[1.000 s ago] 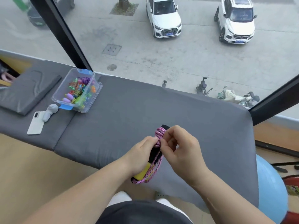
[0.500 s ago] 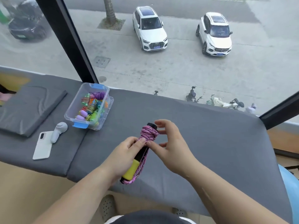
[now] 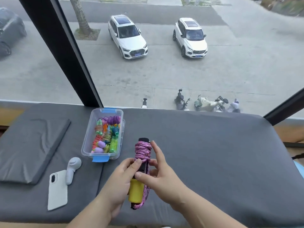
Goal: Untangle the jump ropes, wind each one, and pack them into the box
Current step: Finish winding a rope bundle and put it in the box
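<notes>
Rope: the pink braided jump rope (image 3: 142, 150) is wound in a tight coil round the upper part of its paired black foam handles with yellow plastic ends. It is held over the grey padded bench (image 3: 205, 153), just right of the box's near corner.
Left hand: my left hand (image 3: 121, 176) has its fingers curled round the handles below the coil.
Right hand: my right hand (image 3: 162, 171) has its thumb pressed on the black grip and its lower fingers behind the bundle. The index finger lies straight along the coil's side.
Handling: I judge it light. The cord is soft and limp, so the wraps will spring loose if the tail is not tucked. The handles are stiff, and the foam gives a sure grip.
Where to hold: across the coil and handles together, pinning the loose end.
Box: the clear rectangular plastic box with blue latches (image 3: 87, 139) stands open on the bench, with its lid apparently nested underneath.
Contents: it holds wound ropes in orange, green, yellow and lilac, and a purple cord coil (image 3: 113, 120) at the far end.
Room left: it looks mostly full. I expect the bundle must lie on top.
Nearby: a white phone (image 3: 57, 190) and a white handheld gadget (image 3: 73, 168) lie left of the box.
</notes>
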`<control>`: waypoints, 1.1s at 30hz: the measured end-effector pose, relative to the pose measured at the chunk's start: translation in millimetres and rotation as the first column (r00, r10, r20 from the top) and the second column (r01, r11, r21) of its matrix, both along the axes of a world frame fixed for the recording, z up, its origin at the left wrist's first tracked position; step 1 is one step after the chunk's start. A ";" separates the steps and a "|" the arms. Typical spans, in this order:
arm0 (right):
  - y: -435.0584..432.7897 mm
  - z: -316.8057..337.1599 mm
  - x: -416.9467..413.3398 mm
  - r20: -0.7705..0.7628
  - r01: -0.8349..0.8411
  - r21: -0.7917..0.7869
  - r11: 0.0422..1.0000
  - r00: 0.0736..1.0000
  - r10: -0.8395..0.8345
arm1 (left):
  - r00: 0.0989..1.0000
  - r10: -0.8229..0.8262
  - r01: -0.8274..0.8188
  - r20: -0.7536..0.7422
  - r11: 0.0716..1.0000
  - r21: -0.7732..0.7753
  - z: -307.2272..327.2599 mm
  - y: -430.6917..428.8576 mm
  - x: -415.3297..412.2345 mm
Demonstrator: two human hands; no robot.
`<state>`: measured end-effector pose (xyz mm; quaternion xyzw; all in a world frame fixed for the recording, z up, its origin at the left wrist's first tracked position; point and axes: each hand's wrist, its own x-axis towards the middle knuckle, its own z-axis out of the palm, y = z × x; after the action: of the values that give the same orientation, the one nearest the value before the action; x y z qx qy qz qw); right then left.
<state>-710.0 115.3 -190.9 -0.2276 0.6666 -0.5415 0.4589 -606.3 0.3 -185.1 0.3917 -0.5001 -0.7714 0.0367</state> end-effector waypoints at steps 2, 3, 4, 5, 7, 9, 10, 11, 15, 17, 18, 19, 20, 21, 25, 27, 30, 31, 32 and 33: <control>-17.4 -6.4 1.7 0.022 0.006 -0.016 1.000 1.000 -0.006 | 0.999 -0.024 0.024 0.029 1.000 0.019 -2.9 -15.7 1.4; -26.1 -10.5 2.5 0.041 0.003 -0.019 1.000 0.999 -0.002 | 0.998 -0.031 0.030 0.048 0.999 0.021 -5.1 -23.4 1.7; -34.2 -15.7 3.9 0.062 -0.008 -0.011 1.000 0.998 0.009 | 0.997 -0.033 0.032 0.073 0.999 0.020 -9.1 -31.0 3.6; -42.2 -19.4 5.2 0.078 -0.023 0.000 1.000 0.997 0.023 | 0.994 -0.036 0.034 0.101 0.999 0.019 -12.4 -38.6 5.2; -59.7 -25.9 1.6 0.096 -0.039 0.013 0.999 0.995 0.038 | 0.988 -0.043 0.044 0.149 0.999 -0.005 -16.8 -57.3 5.7; -77.9 -33.8 -5.5 0.104 -0.028 0.038 0.999 0.994 0.024 | 0.978 -0.066 0.077 0.197 0.996 -0.050 -21.7 -77.6 4.1; -86.6 -38.0 -8.5 0.100 -0.016 0.062 0.998 0.995 0.010 | 0.975 -0.069 0.086 0.212 0.994 -0.070 -26.1 -87.3 4.0; -94.8 -42.2 -11.6 0.093 -0.001 0.089 0.996 0.996 -0.007 | 0.973 -0.060 0.082 0.224 0.993 -0.089 -29.6 -96.4 4.2; -131.6 -61.5 -19.8 0.065 0.078 0.182 0.980 0.994 -0.091 | 0.948 -0.026 0.079 0.318 0.985 -0.154 -54.0 -145.4 6.4; -154.4 -72.2 -21.1 0.046 0.131 0.228 0.965 0.988 -0.145 | 0.949 0.001 0.063 0.314 0.979 -0.192 -67.1 -178.8 8.8; -165.6 -77.2 -18.7 0.043 0.159 0.259 0.953 0.983 -0.176 | 0.950 0.014 0.053 0.312 0.977 -0.205 -74.4 -195.9 11.7; -177.3 -82.1 -14.7 0.040 0.182 0.290 0.940 0.978 -0.202 | 0.947 0.031 0.042 0.319 0.975 -0.218 -82.4 -213.8 16.3; -189.8 -87.1 -9.3 0.036 0.201 0.321 0.925 0.974 -0.224 | 0.944 0.043 0.034 0.327 0.973 -0.227 -91.0 -231.3 22.1; -202.7 -92.5 -3.7 0.023 0.221 0.351 0.910 0.969 -0.244 | 0.939 0.048 0.036 0.341 0.971 -0.236 -99.5 -249.3 27.9; -255.5 -110.5 10.7 -0.149 0.316 0.447 0.837 0.949 -0.278 | 0.899 -0.020 0.157 0.438 0.947 -0.279 -135.3 -309.5 45.5; -280.8 -117.0 13.3 -0.240 0.379 0.471 0.797 0.924 -0.297 | 0.878 -0.069 0.217 0.473 0.940 -0.265 -150.7 -326.5 52.4; -317.6 -126.8 8.6 -0.353 0.438 0.482 0.759 0.890 -0.290 | 0.855 -0.129 0.277 0.503 0.933 -0.231 -167.6 -337.8 59.9; -329.0 -132.5 4.4 -0.404 0.447 0.473 0.759 0.876 -0.263 | 0.849 -0.148 0.293 0.508 0.931 -0.218 -171.4 -339.6 59.9; -339.9 -139.3 -0.2 -0.458 0.447 0.460 0.767 0.860 -0.226 | 0.848 -0.160 0.300 0.504 0.931 -0.209 -175.0 -340.5 58.6; -350.1 -147.0 -4.7 -0.509 0.441 0.446 0.779 0.841 -0.184 | 0.851 -0.169 0.301 0.497 0.932 -0.199 -178.8 -340.5 56.3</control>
<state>-714.7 -234.8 -337.9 -0.0852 0.9071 -0.3328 0.2431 -550.0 -340.2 -363.8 0.4938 -0.6387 -0.5759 -0.1285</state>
